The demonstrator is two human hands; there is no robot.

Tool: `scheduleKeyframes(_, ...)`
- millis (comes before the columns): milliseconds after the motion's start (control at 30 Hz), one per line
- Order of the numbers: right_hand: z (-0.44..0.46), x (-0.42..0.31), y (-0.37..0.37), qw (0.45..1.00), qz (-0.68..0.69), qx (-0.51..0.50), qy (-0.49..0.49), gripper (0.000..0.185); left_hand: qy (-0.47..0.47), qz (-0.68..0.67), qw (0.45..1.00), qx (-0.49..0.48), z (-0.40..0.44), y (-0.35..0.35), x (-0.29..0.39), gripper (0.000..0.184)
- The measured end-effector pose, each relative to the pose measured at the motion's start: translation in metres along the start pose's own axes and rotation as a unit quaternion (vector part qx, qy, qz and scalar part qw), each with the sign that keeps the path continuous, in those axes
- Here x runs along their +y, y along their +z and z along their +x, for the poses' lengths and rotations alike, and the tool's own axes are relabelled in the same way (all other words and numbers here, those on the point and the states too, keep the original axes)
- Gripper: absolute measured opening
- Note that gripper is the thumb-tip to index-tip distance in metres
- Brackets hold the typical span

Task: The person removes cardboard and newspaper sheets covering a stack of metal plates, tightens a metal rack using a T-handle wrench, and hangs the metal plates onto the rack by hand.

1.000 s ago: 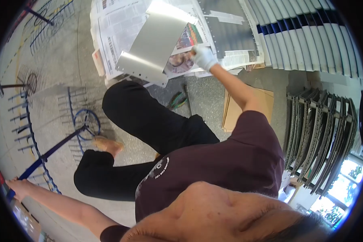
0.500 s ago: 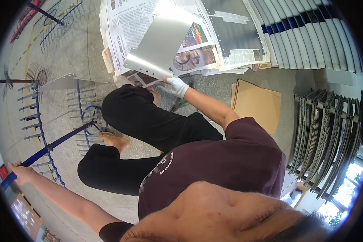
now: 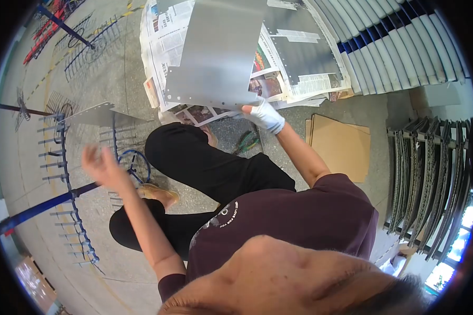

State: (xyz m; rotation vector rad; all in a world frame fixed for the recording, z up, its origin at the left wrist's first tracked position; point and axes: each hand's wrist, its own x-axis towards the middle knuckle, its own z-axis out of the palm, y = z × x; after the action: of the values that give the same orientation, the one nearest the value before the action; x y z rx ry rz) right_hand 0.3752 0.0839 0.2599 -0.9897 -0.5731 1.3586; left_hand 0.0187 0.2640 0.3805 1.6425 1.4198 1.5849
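Note:
My right hand [image 3: 266,115], in a pale glove that leaves the thumb tip bare, grips the near right corner of a flat grey metal sheet [image 3: 215,58]. Small holes run along the sheet's near edge, and it slants over spread newspapers [image 3: 165,39]. My left hand [image 3: 104,167] is bare and a little blurred, raised with its fingers apart and nothing in them. Just below it runs a blue pole [image 3: 42,206] of a rack with rows of short prongs. Another metal sheet [image 3: 97,114] hangs by a prong rack farther left.
More metal sheets [image 3: 305,55] lie on the newspapers. White panels [image 3: 428,55] are stacked at the upper right. Flat cardboard [image 3: 341,149] and green-handled pliers-like tools [image 3: 247,142] lie on the floor. Dark panels [image 3: 425,178] stand in a rack at the right.
My left hand has let go of the blue pole and moved up and right, towards the middle. The metal sheet in my right hand has turned and come closer to the camera.

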Motion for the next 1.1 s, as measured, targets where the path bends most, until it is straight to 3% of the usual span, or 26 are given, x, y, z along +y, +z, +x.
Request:
scheduleKeyframes(100, -0.01, -0.048, 0.029, 0.996, -0.027, -0.036, -0.08, 0.051, -0.085, -0.126, 0.975, -0.161, -0.014, 0.051, 0.017, 0.041)
scheduleKeyframes(200, -0.02, -0.068, 0.028, 0.996, -0.038, -0.043, -0.075, 0.054, -0.298, -0.287, 0.864, -0.288, -0.013, 0.085, 0.026, 0.048)
scheduleKeyframes(400, -0.054, -0.09, 0.036, 0.999, -0.016, -0.028, -0.043, 0.064, -0.367, -0.35, 0.737, -0.447, -0.016, 0.122, 0.011, 0.057)
scheduleKeyframes(533, -0.059, -0.089, 0.029, 0.997, -0.036, -0.019, -0.062, 0.063, -0.347, -0.324, 0.736, -0.484, -0.018, 0.122, 0.011, 0.045)
scheduleKeyframes(833, -0.053, -0.091, 0.027, 0.998, -0.053, -0.002, -0.04, 0.073, -0.352, -0.356, 0.752, -0.43, -0.023, 0.126, 0.02, 0.034)
scheduleKeyframes(933, -0.052, -0.092, 0.033, 0.999, -0.027, -0.002, -0.028, 0.073, -0.383, -0.36, 0.731, -0.435, -0.019, 0.126, 0.017, 0.034)
scheduleKeyframes(1033, -0.05, -0.091, 0.039, 0.999, -0.004, -0.007, -0.038, 0.073, -0.434, -0.39, 0.635, -0.506, -0.011, 0.125, 0.015, 0.033)
scheduleKeyframes(1100, -0.045, -0.082, 0.027, 0.999, -0.001, -0.018, -0.027, 0.072, -0.398, -0.367, 0.678, -0.497, -0.017, 0.126, 0.026, 0.03)
